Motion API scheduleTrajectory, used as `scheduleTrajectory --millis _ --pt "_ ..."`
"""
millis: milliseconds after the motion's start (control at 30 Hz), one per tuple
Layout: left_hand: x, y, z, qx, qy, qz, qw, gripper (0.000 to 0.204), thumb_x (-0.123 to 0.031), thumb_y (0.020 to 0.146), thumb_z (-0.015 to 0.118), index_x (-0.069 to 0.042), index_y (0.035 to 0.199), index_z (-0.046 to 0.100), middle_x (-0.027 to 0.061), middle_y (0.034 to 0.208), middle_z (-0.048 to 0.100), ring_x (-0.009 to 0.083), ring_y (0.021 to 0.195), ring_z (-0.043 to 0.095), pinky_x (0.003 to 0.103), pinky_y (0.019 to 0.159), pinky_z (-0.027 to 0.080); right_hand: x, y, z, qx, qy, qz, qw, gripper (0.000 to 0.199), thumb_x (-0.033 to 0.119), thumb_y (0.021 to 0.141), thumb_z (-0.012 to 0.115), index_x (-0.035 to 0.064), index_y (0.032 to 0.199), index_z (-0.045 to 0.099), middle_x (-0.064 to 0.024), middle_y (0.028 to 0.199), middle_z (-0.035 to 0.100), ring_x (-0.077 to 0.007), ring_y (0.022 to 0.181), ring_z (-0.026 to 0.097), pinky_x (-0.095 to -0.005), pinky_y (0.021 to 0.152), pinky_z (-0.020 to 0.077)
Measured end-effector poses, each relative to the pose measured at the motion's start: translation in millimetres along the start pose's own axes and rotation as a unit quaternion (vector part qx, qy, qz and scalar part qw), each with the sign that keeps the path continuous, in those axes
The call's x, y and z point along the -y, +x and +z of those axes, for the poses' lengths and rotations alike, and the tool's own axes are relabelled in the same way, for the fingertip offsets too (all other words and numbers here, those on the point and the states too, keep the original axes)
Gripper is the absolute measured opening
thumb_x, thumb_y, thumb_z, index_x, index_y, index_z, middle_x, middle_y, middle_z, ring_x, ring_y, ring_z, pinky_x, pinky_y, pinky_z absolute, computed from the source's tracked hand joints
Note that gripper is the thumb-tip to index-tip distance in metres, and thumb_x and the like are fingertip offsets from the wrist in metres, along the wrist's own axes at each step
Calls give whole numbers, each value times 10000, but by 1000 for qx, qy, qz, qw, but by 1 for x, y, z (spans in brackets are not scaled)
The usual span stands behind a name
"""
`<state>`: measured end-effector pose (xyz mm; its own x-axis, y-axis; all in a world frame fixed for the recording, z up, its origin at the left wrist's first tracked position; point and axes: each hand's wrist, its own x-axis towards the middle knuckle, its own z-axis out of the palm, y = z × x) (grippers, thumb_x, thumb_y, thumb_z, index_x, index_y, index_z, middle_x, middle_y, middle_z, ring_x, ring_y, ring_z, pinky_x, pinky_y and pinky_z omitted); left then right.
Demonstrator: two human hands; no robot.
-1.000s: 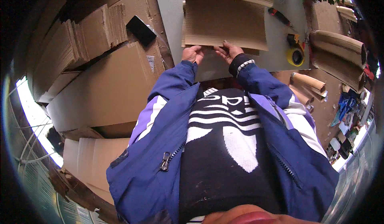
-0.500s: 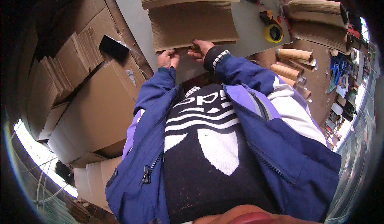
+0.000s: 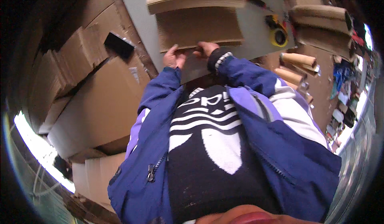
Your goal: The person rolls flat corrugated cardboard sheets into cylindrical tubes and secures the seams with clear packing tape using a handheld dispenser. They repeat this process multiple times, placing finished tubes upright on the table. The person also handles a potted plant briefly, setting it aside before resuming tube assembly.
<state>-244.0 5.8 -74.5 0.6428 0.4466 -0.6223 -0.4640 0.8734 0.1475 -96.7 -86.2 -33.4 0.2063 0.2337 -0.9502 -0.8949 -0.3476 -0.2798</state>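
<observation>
A brown corrugated cardboard sheet (image 3: 200,26) lies on the grey tabletop, its far end curled into a pale ribbed roll (image 3: 196,0). My left hand (image 3: 175,57) grips the near edge toward its left end, thumb on top and fingers curled under. A short way to the right, my right hand (image 3: 207,49) pinches the same edge, its fingertips partly hidden beneath the sheet. Beyond the sheet's right side lie a dark tool with red on it (image 3: 255,1), partly behind the roll, and a yellow tape dispenser (image 3: 279,36).
Stacked flattened cardboard (image 3: 96,104) fills the left side, with a black phone (image 3: 119,45) on it. Larger corrugated rolls (image 3: 322,28) stand at the right, smaller rolls (image 3: 294,72) below them. The grey tabletop (image 3: 256,28) ends just before my body.
The whole view has shifted slightly right and down. My left thumb now lies over the sheet's near edge. The sheet and its roll keep about the same shape.
</observation>
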Motion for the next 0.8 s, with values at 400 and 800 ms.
scheduleTrajectory --millis 400,800 --pt "-45 31 13 -135 37 82 987 352 -358 1012 452 -115 1235 575 96 1164 673 306 1102 611 555 988 450 44 -1 -38 25 12 -96 995 234 125 918 633 -63 1035 557 -161 940 646 -320 775 706 -417 685 623" --pt "-116 137 -6 -241 451 183 840 377 -68 785 712 -13 1140 598 76 967 657 196 864 620 328 808 506 27 -23 -161 48 13 3 999 203 185 956 594 11 1056 558 -153 944 685 -267 760 708 -406 700 597"
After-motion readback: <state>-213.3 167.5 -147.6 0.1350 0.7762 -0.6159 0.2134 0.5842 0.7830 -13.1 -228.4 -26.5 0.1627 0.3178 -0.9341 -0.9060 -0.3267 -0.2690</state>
